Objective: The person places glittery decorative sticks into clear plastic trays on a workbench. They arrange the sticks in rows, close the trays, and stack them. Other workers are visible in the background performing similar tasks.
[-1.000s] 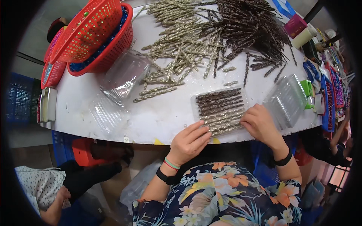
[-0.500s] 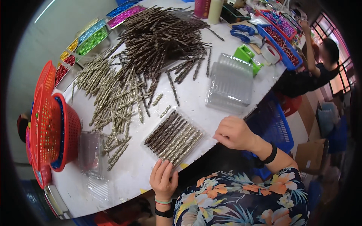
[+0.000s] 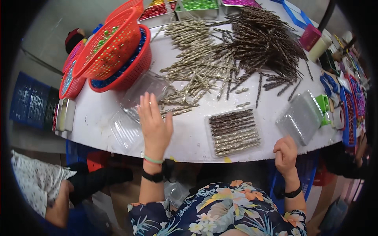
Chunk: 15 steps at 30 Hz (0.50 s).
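Note:
A clear plastic tray (image 3: 209,138) lies near the table's front edge with a row of twisted sticks in it. Dark brown sticks (image 3: 231,121) fill its far half, pale gold sticks (image 3: 237,141) its near half. My left hand (image 3: 154,125) is raised at the left, fingers stretched and empty, beside clear plastic boxes (image 3: 146,87) and a ribbed clear plastic piece (image 3: 125,129). To the right of the tray, my right hand (image 3: 286,154) is curled in a loose fist at the table edge, with nothing showing in it. A stack of clear plastic trays (image 3: 301,117) is just beyond it.
Loose gold sticks (image 3: 191,61) and a heap of dark brown sticks (image 3: 267,45) cover the far middle. Red baskets (image 3: 136,65) stand at the left, bins of coloured beads (image 3: 198,4) behind. A green tape dispenser (image 3: 323,108) sits right. Another person's arm (image 3: 59,204) shows lower left.
My view has swung left. My left hand has come off the tray's near edge and moved left toward the clear boxes. My right hand stays near the table edge, fingers curled.

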Available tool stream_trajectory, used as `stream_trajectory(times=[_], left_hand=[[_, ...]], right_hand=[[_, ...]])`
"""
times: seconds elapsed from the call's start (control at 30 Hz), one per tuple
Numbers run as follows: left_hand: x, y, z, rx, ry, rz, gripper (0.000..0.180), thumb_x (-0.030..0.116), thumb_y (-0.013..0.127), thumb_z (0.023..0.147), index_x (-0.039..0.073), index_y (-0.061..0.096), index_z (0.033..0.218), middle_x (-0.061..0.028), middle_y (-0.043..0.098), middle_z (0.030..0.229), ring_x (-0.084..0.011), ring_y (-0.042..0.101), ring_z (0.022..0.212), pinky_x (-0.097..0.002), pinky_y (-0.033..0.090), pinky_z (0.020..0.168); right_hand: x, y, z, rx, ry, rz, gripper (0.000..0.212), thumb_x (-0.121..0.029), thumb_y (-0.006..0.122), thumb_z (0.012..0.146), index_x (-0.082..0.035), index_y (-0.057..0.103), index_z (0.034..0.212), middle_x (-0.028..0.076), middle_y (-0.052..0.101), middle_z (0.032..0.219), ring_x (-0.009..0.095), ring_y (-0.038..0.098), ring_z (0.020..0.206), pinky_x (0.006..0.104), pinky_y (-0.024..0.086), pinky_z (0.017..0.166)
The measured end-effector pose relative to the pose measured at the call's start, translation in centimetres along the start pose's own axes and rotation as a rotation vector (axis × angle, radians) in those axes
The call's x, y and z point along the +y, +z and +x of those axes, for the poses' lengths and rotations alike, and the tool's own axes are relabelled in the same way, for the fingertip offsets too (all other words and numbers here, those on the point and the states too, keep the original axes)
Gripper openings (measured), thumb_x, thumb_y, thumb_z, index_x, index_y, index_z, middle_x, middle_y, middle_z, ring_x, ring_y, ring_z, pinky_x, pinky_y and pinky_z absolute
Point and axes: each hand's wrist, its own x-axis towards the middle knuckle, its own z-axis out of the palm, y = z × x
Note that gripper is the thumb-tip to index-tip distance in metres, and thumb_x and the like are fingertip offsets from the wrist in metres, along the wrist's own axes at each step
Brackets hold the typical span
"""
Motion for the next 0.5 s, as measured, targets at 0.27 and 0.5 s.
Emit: stream_trajectory(times=[0.27, 0.5], left_hand=[[-7.2, 2.0, 2.3, -0.268, -0.025, 0.362, 0.026, 0.015, 0.077, 0.080, 0.006, 0.058, 0.094, -0.0116, 0.065, 0.093, -0.0336, 0.068, 0.091, -0.0482, 0.055, 0.081], [-8.1, -1.2, 5.0, -0.265, 0.029, 0.014, 0.011, 0.008, 0.066, 0.087, 0.004, 0.056, 0.092, -0.0164, 0.064, 0.090, -0.0402, 0.066, 0.085, -0.0499, 0.053, 0.073]], right_hand=[[0.2, 2.1, 0.8, -0.016, -0.099, 0.067, 0.019, 0.012, 0.060, 0.067, -0.006, 0.060, 0.073, 0.009, 0.062, 0.079, 0.031, 0.059, 0.075, 0.0411, 0.046, 0.065], [-0.8, 3.3, 1.8, -0.012, -0.131, 0.162, 0.021, 0.013, 0.060, 0.066, -0.007, 0.061, 0.075, 0.008, 0.063, 0.081, 0.031, 0.059, 0.074, 0.0406, 0.047, 0.066]])
